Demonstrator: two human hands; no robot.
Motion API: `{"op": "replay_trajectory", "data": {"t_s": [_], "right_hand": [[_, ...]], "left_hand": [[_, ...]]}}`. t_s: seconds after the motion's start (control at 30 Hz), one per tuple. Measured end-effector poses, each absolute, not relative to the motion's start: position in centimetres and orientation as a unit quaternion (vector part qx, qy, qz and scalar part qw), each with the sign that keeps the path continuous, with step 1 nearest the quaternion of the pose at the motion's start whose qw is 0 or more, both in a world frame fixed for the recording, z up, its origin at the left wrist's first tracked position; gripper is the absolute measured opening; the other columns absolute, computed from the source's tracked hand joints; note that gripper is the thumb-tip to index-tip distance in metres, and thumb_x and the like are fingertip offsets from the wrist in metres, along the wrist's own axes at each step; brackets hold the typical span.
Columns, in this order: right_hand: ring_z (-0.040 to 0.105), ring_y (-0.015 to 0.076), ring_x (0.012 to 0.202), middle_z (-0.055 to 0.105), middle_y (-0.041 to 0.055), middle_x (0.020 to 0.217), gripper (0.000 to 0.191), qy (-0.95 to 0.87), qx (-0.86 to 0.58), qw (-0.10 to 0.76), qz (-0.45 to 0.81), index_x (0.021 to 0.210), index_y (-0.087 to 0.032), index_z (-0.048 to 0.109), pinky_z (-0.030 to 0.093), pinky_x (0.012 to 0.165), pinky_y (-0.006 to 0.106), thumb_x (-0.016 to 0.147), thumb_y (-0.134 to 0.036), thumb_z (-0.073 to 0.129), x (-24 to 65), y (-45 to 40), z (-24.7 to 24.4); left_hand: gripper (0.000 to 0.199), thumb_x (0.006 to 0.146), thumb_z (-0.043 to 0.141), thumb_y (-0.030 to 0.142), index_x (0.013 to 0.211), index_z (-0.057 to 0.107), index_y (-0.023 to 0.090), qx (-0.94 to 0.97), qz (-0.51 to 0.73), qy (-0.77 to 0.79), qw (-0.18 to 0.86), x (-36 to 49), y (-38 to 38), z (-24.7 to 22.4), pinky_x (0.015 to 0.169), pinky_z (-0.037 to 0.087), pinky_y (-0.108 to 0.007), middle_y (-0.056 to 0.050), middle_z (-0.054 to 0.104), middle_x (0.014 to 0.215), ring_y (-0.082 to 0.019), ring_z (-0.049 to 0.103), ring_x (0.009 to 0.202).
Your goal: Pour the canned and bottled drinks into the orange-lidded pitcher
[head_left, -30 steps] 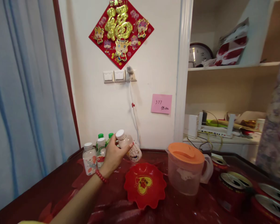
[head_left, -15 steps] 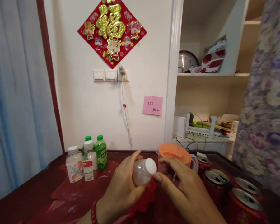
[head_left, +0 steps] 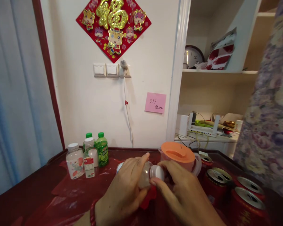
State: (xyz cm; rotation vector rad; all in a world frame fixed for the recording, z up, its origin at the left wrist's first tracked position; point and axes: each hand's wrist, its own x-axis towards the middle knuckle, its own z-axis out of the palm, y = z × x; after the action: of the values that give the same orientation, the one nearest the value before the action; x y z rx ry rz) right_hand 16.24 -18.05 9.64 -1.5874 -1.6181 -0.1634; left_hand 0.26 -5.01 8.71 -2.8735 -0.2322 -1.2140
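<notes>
I hold the clear bottle (head_left: 144,176) straight out in front of me, in the gap between my two hands and above the table (head_left: 68,201). My left hand (head_left: 124,186) is wrapped over its body from the left, the back of the hand towards me, so that most of the bottle is hidden; a bit of its bottom end peeks out beyond my knuckles. The long axis lies across me, close to level, running from the base on my left to the white cap (head_left: 158,173) on my right. That puts the cap end squarely on the side of my right hand (head_left: 182,190), which is much the nearer of the two to it, while the left has the body. My right hand is curled in around the cap, thumb at its near edge and forefinger passing over and behind it; the other fingers are out of sight, and I cannot tell how firmly they press. The cap sits on the neck, in line with the body. Below and between my hands shows a small piece of a red dish (head_left: 149,198). The pitcher (head_left: 178,153) with its orange lid stands just beyond my right hand, and the other bottles (head_left: 74,164) stand upright in a group well off to the left.
</notes>
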Motion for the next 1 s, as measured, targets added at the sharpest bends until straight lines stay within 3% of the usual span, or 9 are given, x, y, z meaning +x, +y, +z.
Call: {"op": "replay_trajectory", "data": {"t_s": [0.1,0.2,0.3,0.43,0.5,0.57,0.63,0.73,1.0], "right_hand": [[0.062,0.0199,0.093,0.063,0.0044,0.106,0.02,-0.678,-0.597,0.416,-0.103,0.118,-0.023,0.056,0.05,0.077,0.033,0.101,-0.026,0.048,16.28,-18.21,9.82],[0.058,0.0177,0.105,0.057,0.0039,0.121,0.039,-0.704,-0.57,0.408,-0.111,0.131,-0.029,0.05,0.05,0.088,0.034,0.097,-0.012,0.042,16.34,-18.43,10.05],[0.056,0.0207,0.116,0.055,0.0046,0.131,0.049,-0.686,-0.594,0.408,-0.098,0.14,-0.032,0.045,0.049,0.095,0.038,0.094,-0.017,0.054,16.27,-18.63,10.27],[0.063,0.0266,0.084,0.066,0.0052,0.095,0.027,-0.595,-0.724,0.346,-0.025,0.103,-0.023,0.061,0.048,0.068,0.039,0.094,-0.048,0.059,16.01,-18.69,10.28],[0.06,0.0251,0.074,0.064,0.0031,0.085,0.027,-0.59,-0.738,0.328,0.003,0.094,-0.024,0.06,0.043,0.063,0.038,0.097,-0.049,0.051,15.99,-18.62,10.13],[0.062,0.0245,0.085,0.065,0.0036,0.097,0.021,-0.62,-0.699,0.355,0.001,0.11,-0.024,0.061,0.046,0.071,0.038,0.098,-0.038,0.051,16.08,-18.54,9.95],[0.062,0.0221,0.094,0.062,0.0046,0.111,0.033,-0.653,-0.655,0.38,-0.011,0.127,-0.027,0.056,0.049,0.079,0.037,0.095,-0.021,0.05,16.24,-18.48,9.84],[0.06,0.0192,0.097,0.056,0.0054,0.118,0.05,-0.681,-0.625,0.38,-0.026,0.13,-0.029,0.054,0.05,0.083,0.035,0.09,-0.003,0.041,16.5,-18.47,9.89],[0.055,0.0165,0.107,0.051,0.0028,0.123,0.051,-0.687,-0.599,0.41,0.026,0.129,-0.031,0.052,0.048,0.093,0.033,0.089,0.0,0.047,16.53,-18.76,10.17]], "left_hand": [[0.08,0.085,0.066,0.018,0.155,0.026,0.022,-0.921,-0.384,-0.067,-0.004,0.14,-4.74,8.82,0.104,0.055,-0.048,-0.015,0.065,0.137,-0.03,0.064,0.123],[0.08,0.086,0.065,0.018,0.156,0.026,0.023,-0.922,-0.381,-0.067,-0.02,0.07,-4.54,8.91,0.104,0.055,-0.049,-0.015,0.065,0.137,-0.03,0.064,0.125],[0.076,0.088,0.065,0.022,0.155,0.028,0.023,-0.922,-0.38,-0.064,-0.029,0.09,-4.61,9.07,0.104,0.055,-0.049,-0.015,0.064,0.138,-0.031,0.063,0.126],[0.069,0.09,0.063,0.021,0.153,0.032,0.021,-0.921,-0.383,-0.06,-0.024,0.22,-4.93,9.32,0.103,0.055,-0.05,-0.015,0.065,0.136,-0.03,0.064,0.124],[0.069,0.089,0.061,0.017,0.152,0.033,0.021,-0.923,-0.379,-0.06,-0.019,0.25,-4.98,9.35,0.104,0.054,-0.051,-0.014,0.066,0.134,-0.029,0.064,0.123],[0.072,0.087,0.061,0.014,0.153,0.032,0.021,-0.926,-0.374,-0.058,-0.02,0.24,-4.92,9.29,0.105,0.053,-0.052,-0.014,0.065,0.136,-0.029,0.063,0.124],[0.075,0.086,0.061,0.014,0.154,0.03,0.022,-0.927,-0.369,-0.058,-0.026,0.23,-4.77,9.16,0.105,0.053,-0.051,-0.014,0.064,0.138,-0.029,0.062,0.125],[0.075,0.087,0.063,0.014,0.153,0.03,0.023,-0.928,-0.366,-0.065,-0.033,0.25,-4.56,8.93,0.105,0.053,-0.05,-0.014,0.064,0.138,-0.029,0.063,0.125],[0.076,0.086,0.063,0.015,0.153,0.029,0.023,-0.931,-0.355,-0.07,-0.056,0.35,-4.44,8.69,0.105,0.053,-0.052,-0.015,0.062,0.14,-0.03,0.061,0.127]]}}
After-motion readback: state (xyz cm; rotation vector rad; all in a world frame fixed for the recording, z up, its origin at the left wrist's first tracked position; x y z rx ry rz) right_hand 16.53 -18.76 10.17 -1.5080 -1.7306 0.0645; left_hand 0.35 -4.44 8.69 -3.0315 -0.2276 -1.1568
